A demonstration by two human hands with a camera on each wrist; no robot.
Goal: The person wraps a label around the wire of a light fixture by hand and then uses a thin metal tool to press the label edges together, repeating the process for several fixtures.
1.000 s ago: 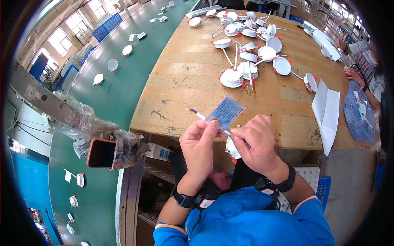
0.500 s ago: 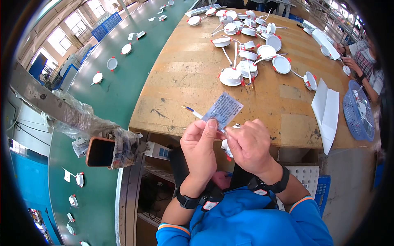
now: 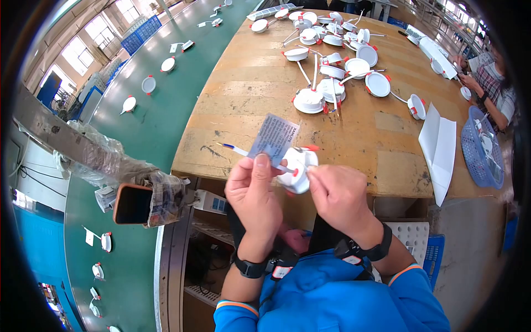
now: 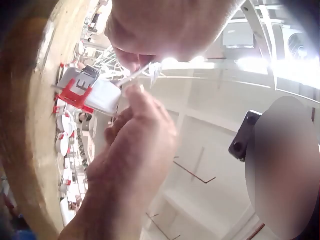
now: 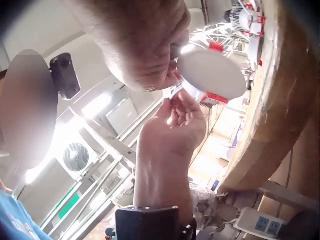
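Observation:
My left hand (image 3: 255, 193) pinches the white cable (image 3: 240, 150) together with a clear printed label (image 3: 275, 136) that stands up above the thumb. The cable's stripped end, with blue and brown wires, points left. From the fingers the cable runs to a round white downlight (image 3: 301, 177) with red clips, hanging between my hands over the table's front edge. My right hand (image 3: 343, 193) has curled fingers pinching the cable close to the downlight's edge. The right wrist view shows the lamp's pale face (image 5: 212, 72); the left wrist view shows its housing (image 4: 102, 97). Both fingertips are partly hidden.
Many downlights (image 3: 332, 72) lie heaped on the wooden table (image 3: 232, 110). A green conveyor (image 3: 135, 149) with spaced lamps runs along the left. A phone (image 3: 133, 203) is mounted near the corner. At right are folded white paper (image 3: 438, 155), a blue basket (image 3: 474, 152) and another person (image 3: 492, 83).
Both hands have shifted left, carrying the label and cable. The downlight has swung up from below my right hand to between the hands. At right, the other person's hands moved with a lamp.

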